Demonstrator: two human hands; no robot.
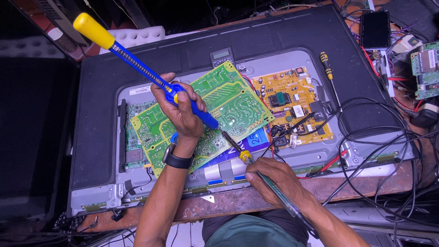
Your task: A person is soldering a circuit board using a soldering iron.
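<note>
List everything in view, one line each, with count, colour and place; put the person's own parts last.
desoldering pump: 1, blue with a yellow knob, held slanted over the green board
green board: 1, green, lying tilted on the TV back
soldering iron: 1, yellow collar and dark handle, tip at the green board's lower edge
yellow board: 1, yellow-orange, mounted right of the green board
TV back: 1, black frame with a grey metal panel, flat on the bench
screwdriver: 1, black and yellow handle, on the TV back, upper right
cables: several, black, looping on the right
watch: 1, black, on the left wrist
left hand: 1, gripping the desoldering pump
right hand: 1, gripping the soldering iron
</note>
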